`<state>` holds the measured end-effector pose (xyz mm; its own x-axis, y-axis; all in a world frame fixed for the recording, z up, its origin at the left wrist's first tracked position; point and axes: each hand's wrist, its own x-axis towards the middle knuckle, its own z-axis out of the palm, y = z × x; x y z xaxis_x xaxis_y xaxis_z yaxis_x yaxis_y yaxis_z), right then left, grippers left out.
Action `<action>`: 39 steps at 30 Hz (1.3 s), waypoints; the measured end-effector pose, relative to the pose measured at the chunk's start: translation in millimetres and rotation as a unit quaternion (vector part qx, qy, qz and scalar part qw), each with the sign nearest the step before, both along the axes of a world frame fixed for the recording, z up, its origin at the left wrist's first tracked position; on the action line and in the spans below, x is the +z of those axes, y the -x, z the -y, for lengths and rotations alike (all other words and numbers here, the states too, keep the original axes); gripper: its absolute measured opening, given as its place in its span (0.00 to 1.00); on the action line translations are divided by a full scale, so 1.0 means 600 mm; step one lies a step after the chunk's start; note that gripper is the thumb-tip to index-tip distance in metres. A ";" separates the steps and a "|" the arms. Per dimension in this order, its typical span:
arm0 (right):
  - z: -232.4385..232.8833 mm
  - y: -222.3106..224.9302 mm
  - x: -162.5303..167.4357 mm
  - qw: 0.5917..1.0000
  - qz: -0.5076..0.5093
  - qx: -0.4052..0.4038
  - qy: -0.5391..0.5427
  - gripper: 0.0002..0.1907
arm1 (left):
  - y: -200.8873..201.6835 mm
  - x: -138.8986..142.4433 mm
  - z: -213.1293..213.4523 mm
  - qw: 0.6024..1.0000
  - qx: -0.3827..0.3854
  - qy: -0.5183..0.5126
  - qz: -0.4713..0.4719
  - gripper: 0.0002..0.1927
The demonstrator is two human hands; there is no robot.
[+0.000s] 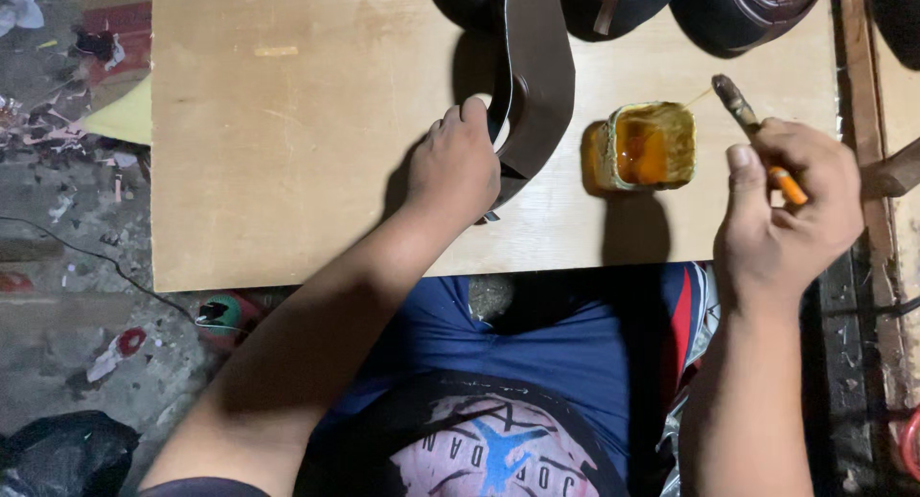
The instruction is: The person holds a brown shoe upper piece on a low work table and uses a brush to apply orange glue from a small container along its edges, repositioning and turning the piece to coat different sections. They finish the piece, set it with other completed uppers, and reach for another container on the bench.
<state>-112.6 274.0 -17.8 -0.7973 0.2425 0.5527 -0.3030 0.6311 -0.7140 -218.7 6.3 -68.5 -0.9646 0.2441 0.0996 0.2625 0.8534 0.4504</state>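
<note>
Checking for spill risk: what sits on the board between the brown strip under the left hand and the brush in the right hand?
In the head view, an open jar of amber glue stands between the brown strip and the brush.

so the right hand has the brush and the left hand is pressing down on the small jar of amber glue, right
Not quite. In the head view, the left hand is on the curved brown leather strip, not the small square jar of amber glue, which stands untouched between the hands. The right hand does hold the orange-handled brush.
</note>
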 end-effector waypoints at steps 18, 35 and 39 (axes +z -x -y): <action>0.245 0.043 -0.120 0.987 0.104 0.115 0.033 0.06 | 0.038 -0.024 0.058 0.997 -0.015 -0.069 -0.024 0.19; 0.294 0.014 -0.117 0.989 0.043 0.134 -0.055 0.08 | 0.008 -0.039 0.122 0.995 -0.046 -0.081 -0.036 0.19; 0.329 0.007 -0.136 0.988 0.080 0.109 0.071 0.06 | 0.014 -0.048 0.139 0.990 -0.032 -0.130 -0.035 0.22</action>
<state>-116.8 76.9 -99.4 -0.9135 0.1224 0.3881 -0.2965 0.4530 -0.8408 -226.8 -77.1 -97.3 -0.9369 0.2609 0.2326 0.3495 0.6914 0.6323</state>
